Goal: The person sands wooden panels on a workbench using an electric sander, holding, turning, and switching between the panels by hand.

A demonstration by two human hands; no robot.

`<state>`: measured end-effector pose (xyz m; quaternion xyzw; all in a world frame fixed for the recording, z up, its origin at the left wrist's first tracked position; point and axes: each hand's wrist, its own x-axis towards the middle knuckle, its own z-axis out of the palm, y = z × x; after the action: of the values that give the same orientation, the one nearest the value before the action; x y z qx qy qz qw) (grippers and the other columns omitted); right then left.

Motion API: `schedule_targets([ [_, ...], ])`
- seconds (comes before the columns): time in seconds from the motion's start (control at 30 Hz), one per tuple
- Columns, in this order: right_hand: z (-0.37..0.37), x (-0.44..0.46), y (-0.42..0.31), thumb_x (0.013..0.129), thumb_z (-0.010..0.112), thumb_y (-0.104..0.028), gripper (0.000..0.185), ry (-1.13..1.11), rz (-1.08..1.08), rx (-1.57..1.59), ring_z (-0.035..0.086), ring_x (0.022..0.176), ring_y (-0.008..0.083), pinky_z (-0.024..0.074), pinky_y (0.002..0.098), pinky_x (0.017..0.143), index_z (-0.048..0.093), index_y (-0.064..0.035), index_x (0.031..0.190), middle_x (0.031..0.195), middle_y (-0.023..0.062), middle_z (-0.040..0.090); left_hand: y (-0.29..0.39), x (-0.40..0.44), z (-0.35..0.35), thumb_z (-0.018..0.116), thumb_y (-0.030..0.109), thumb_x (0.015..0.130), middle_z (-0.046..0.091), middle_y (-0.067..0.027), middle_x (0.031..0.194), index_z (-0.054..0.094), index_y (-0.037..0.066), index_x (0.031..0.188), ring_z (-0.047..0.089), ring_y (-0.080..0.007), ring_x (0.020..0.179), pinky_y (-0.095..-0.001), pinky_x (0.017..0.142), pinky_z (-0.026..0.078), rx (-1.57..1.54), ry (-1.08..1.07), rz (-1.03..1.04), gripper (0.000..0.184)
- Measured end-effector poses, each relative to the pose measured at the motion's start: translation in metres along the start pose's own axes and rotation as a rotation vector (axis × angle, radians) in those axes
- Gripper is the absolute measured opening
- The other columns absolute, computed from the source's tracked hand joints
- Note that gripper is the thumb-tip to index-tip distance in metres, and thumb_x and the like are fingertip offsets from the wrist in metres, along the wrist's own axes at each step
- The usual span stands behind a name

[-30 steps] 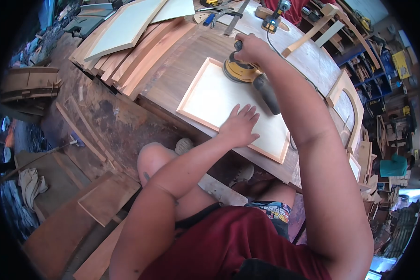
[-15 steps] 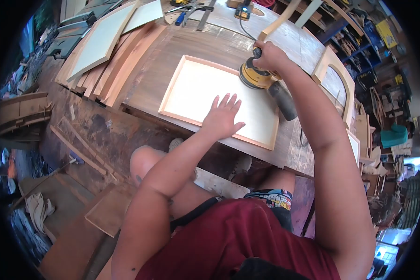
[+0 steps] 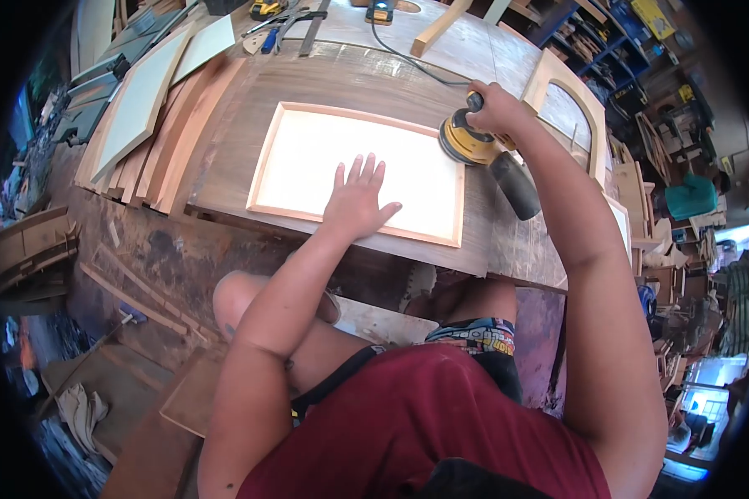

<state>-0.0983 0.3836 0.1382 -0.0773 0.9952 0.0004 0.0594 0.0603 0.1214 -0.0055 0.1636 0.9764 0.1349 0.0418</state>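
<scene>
A framed panel (image 3: 304,154) with a pale, bright face and a raised wooden rim lies flat on the workbench. My left hand (image 3: 358,200) rests on it near the edge closest to me, fingers spread. At the panel's far right corner is a yellow and black orbital sander (image 3: 464,140), its pad over the rim there. My right hand (image 3: 498,108) is wrapped around the top of the sander. A dark dust canister (image 3: 514,185) sticks out from the sander toward me, and a cord runs off from it to the back.
Framed panels (image 3: 146,104) lean on stacked boards (image 3: 183,125) at the left. Pliers, a blue-handled tool (image 3: 270,40) and a yellow tool (image 3: 266,8) lie at the back. An arched wooden frame (image 3: 587,104) lies at the right, near a curved wooden piece (image 3: 441,27).
The sander has moved right along the panel's far rim to its far right corner, with my right hand on it. My left hand keeps its place on the panel. The view has shifted slightly.
</scene>
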Motion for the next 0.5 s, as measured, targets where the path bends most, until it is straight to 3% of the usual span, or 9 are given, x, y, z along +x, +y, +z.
schedule_targets([
  [0.27,0.006,-0.016,0.034,0.075,0.077,-0.031,0.061,-0.021,0.070,0.065,0.064,0.118,0.0375,0.0531,0.0442,0.099,0.061,-0.0202,0.133,0.130,0.0193,0.061,-0.002,0.003,0.005,0.049,0.060,0.099,0.020,-0.0207,0.169,0.026,0.004,0.162,0.013,-0.0351,0.158,-0.0555,0.127,0.009,0.046,-0.020,0.026,0.088],
  [0.5,0.003,0.008,-0.004,0.075,0.077,-0.033,0.067,0.035,-0.043,0.001,0.064,0.118,0.0362,0.0545,0.0447,0.098,0.060,-0.0220,0.138,0.131,0.0172,0.062,-0.002,0.004,0.002,0.050,0.059,0.099,0.019,-0.0212,0.169,0.025,0.003,0.161,0.013,-0.0352,0.158,-0.0558,0.127,0.008,0.040,-0.043,0.028,0.088],
])
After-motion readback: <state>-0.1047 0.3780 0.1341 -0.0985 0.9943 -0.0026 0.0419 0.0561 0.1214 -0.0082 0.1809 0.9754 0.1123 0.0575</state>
